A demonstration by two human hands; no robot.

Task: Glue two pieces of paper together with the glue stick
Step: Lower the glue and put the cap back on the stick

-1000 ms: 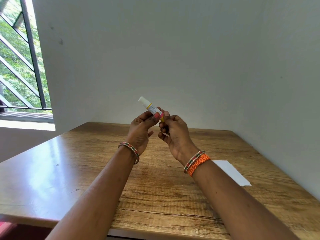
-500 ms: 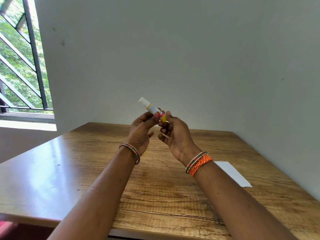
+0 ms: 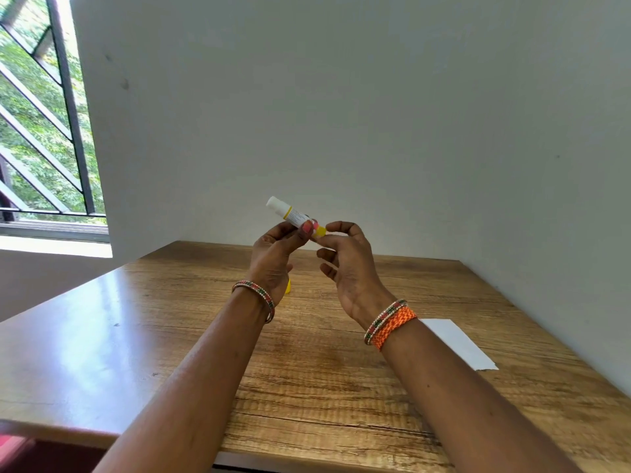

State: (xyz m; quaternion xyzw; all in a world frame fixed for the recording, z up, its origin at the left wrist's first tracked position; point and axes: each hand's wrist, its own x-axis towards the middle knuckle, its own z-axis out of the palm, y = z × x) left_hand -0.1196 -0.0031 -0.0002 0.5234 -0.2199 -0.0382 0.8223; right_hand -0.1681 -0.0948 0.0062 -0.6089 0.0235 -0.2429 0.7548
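Glue stick (image 3: pixel 296 216): uncapped, tilting up-left, white tip showing.
Left hand (image 3: pixel 273 257): gripping the barrel.
Right hand (image 3: pixel 345 264): pinching the yellow base, apparently twisting glue out.
Progress: no glue is going on yet; spreading and pressing remain.
Paper (image 3: pixel 457 343): lying on the table (image 3: pixel 136 336), below-right of the right wrist.
Yellow cap (image 3: pixel 289 287): peeking from under the left hand.

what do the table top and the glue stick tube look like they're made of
Table: looks like wood or a wood-grain laminate with a glossy finish; grain lines show and window light reflects off it. Glue stick: likely smooth plastic, a white tube with a printed label and a yellow base.
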